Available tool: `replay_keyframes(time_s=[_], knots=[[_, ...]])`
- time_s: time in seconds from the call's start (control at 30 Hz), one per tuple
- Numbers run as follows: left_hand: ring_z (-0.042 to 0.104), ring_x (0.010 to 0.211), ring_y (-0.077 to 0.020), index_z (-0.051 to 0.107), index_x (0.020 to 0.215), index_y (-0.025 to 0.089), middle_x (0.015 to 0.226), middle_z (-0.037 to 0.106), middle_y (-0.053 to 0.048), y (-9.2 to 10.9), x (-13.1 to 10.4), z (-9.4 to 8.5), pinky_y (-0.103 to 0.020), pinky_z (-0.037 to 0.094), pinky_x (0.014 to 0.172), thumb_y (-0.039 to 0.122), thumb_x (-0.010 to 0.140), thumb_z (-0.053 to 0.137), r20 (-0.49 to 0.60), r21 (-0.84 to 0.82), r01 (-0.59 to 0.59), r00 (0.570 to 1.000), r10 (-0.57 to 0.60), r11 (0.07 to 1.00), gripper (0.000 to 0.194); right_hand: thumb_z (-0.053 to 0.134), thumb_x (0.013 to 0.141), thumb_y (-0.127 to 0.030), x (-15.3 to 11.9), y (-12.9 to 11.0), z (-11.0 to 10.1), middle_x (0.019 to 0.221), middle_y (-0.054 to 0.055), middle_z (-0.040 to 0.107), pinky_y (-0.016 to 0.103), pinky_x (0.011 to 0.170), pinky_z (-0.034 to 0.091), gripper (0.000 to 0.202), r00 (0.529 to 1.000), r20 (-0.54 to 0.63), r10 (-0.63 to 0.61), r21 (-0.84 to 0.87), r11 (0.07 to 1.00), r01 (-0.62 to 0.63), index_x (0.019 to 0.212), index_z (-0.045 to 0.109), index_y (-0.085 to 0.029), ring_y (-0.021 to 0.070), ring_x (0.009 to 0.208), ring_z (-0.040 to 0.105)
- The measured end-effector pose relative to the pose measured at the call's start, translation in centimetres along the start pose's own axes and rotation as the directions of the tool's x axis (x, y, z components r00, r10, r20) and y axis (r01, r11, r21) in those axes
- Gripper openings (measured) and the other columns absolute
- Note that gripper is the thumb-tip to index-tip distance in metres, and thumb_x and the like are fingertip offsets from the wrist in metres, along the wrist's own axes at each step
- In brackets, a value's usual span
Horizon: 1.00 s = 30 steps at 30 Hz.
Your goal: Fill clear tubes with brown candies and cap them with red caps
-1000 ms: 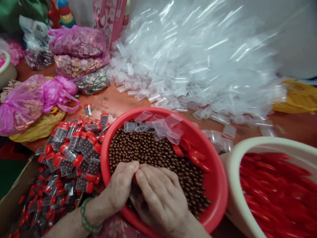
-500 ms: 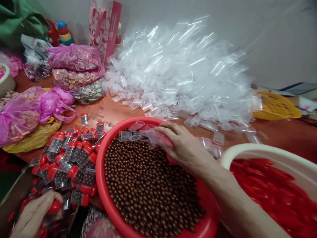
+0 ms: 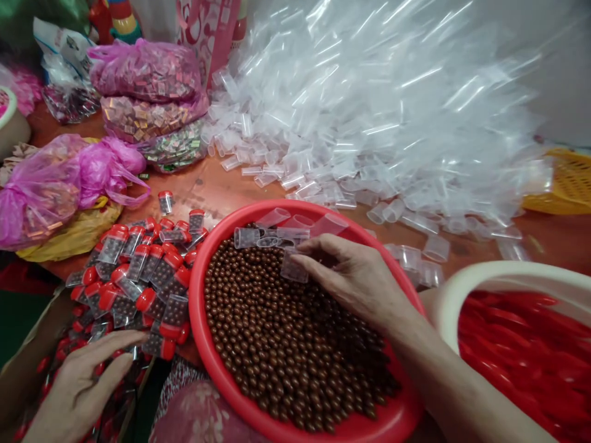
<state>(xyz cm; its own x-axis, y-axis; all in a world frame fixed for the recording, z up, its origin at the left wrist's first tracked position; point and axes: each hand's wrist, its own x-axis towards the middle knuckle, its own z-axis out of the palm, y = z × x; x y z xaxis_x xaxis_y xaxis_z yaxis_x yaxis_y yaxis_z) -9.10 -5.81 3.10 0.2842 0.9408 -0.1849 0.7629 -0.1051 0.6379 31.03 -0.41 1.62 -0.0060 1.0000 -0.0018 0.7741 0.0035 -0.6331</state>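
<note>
My right hand [image 3: 355, 271] pinches a clear plastic tube [image 3: 293, 268] between thumb and fingers, just over the small brown balls [image 3: 272, 332]. Those balls fill much of a red basin [image 3: 199, 320]. Several more clear tubes [image 3: 247, 237] lie on the balls at the basin's far side. At the lower left, my left hand [image 3: 85, 381] is open, thumb and fingers apart, above a cardboard box [image 3: 39, 341] of filled, red-capped containers. Near its fingertips, a pile of filled containers [image 3: 152, 264] rests on the table edge.
A large heap of clear tubes [image 3: 360, 117] covers the back of the table [image 3: 184, 191]. To the right stands a cream tub [image 3: 447, 307] of red plastic pieces [image 3: 521, 351]. Pink bags [image 3: 152, 67] sit at the back left, and a yellow basket [image 3: 567, 178] at the far right.
My left hand has let go of a red-capped container and opened, moving slightly up and right. My right hand has drawn one tube away from the cluster. The view has tilted down.
</note>
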Motion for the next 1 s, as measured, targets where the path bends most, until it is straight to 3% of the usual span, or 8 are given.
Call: replay_keyframes(time_s=[0.1, 0.2, 0.3, 0.4, 0.53, 0.6, 0.83, 1.0], knots=[[0.075, 0.089, -0.0164, 0.075, 0.101, 0.030, 0.100, 0.079, 0.002, 5.9, 3.1, 1.6, -0.021, 0.058, 0.082, 0.025, 0.090, 0.058, -0.034, -0.224, -0.196, 0.980, 0.194, 0.955, 0.020, 0.056, 0.087, -0.032, -0.7, -0.2, 1.3, 0.081, 0.007, 0.070, 0.034, 0.070, 0.046, 0.017, 0.989, 0.124, 0.082, 0.059, 0.994, -0.090, 0.080, 0.065, -0.020, 0.0216, 0.075, 0.064], [0.073, 0.091, -0.0125, 0.073, 0.101, 0.022, 0.098, 0.078, -0.001, 8.9, 5.5, 3.8, -0.018, 0.056, 0.085, 0.013, 0.090, 0.057, -0.053, -0.341, -0.353, 0.932, 0.357, 0.871, 0.021, 0.059, 0.082, -0.033, -1.1, -0.3, 2.3, 0.072, 0.005, 0.069, 0.033, 0.066, 0.043, 0.017, 0.950, 0.284, 0.126, 0.102, 0.982, -0.161, 0.070, 0.063, -0.021, 0.0204, 0.069, 0.061], [0.069, 0.102, -0.0127, 0.069, 0.108, 0.015, 0.106, 0.075, -0.006, 10.2, 7.4, 5.9, -0.021, 0.053, 0.095, 0.009, 0.092, 0.054, -0.003, -0.360, -0.472, 0.863, 0.505, 0.805, 0.023, 0.063, 0.075, -0.032, -1.0, -0.2, 2.8, 0.063, 0.001, 0.065, 0.030, 0.061, 0.042, 0.018, 0.867, 0.469, 0.167, 0.176, 0.944, -0.277, 0.062, 0.063, -0.021, 0.0173, 0.062, 0.056], [0.062, 0.114, -0.0170, 0.064, 0.114, 0.012, 0.117, 0.069, -0.010, 11.0, 8.5, 7.1, -0.030, 0.049, 0.104, 0.007, 0.093, 0.048, 0.133, -0.264, -0.539, 0.801, 0.583, 0.800, 0.027, 0.063, 0.068, -0.030, -0.7, 0.0, 3.1, 0.056, -0.001, 0.061, 0.027, 0.057, 0.043, 0.016, 0.759, 0.623, 0.190, 0.266, 0.861, -0.434, 0.055, 0.060, -0.020, 0.0139, 0.056, 0.054], [0.055, 0.116, -0.0253, 0.059, 0.121, 0.013, 0.123, 0.063, -0.011, 11.9, 9.2, 7.7, -0.042, 0.048, 0.105, 0.012, 0.088, 0.058, 0.345, -0.128, -0.559, 0.749, 0.565, 0.819, 0.034, 0.061, 0.061, -0.034, -0.5, 0.0, 3.5, 0.050, -0.001, 0.059, 0.025, 0.045, 0.045, 0.017, 0.614, 0.768, 0.182, 0.355, 0.678, -0.644, 0.057, 0.058, -0.019, 0.0113, 0.043, 0.052], [0.054, 0.114, -0.0275, 0.056, 0.126, 0.014, 0.123, 0.060, -0.012, 12.1, 9.3, 8.0, -0.045, 0.049, 0.102, 0.017, 0.085, 0.064, 0.371, -0.091, -0.553, 0.753, 0.544, 0.828, 0.042, 0.061, 0.060, -0.036, -0.5, -0.2, 3.8, 0.046, -0.002, 0.057, 0.023, 0.039, 0.042, 0.019, 0.579, 0.797, 0.172, 0.387, 0.591, -0.708, 0.057, 0.057, -0.019, 0.0097, 0.037, 0.048], [0.056, 0.100, -0.0234, 0.067, 0.115, 0.019, 0.110, 0.062, -0.010, 12.6, 9.8, 9.1, -0.041, 0.051, 0.090, 0.007, 0.088, 0.053, 0.269, -0.103, -0.545, 0.791, 0.550, 0.832, 0.032, 0.061, 0.060, -0.036, -1.2, -1.2, 4.2, 0.045, -0.003, 0.052, 0.017, 0.033, 0.038, 0.019, 0.592, 0.796, 0.127, 0.500, 0.415, -0.760, 0.058, 0.055, -0.018, 0.0075, 0.036, 0.047], [0.063, 0.105, -0.0183, 0.068, 0.098, 0.013, 0.112, 0.066, -0.011, 13.2, 10.0, 8.7, -0.030, 0.051, 0.095, 0.009, 0.088, 0.057, 0.075, -0.369, -0.476, 0.841, 0.536, 0.798, 0.016, 0.065, 0.069, -0.054, -2.0, -1.7, 3.4, 0.063, 0.000, 0.061, 0.024, 0.050, 0.052, 0.038, 0.703, 0.703, 0.109, 0.582, 0.480, -0.657, 0.071, 0.057, -0.017, 0.0101, 0.051, 0.057]])
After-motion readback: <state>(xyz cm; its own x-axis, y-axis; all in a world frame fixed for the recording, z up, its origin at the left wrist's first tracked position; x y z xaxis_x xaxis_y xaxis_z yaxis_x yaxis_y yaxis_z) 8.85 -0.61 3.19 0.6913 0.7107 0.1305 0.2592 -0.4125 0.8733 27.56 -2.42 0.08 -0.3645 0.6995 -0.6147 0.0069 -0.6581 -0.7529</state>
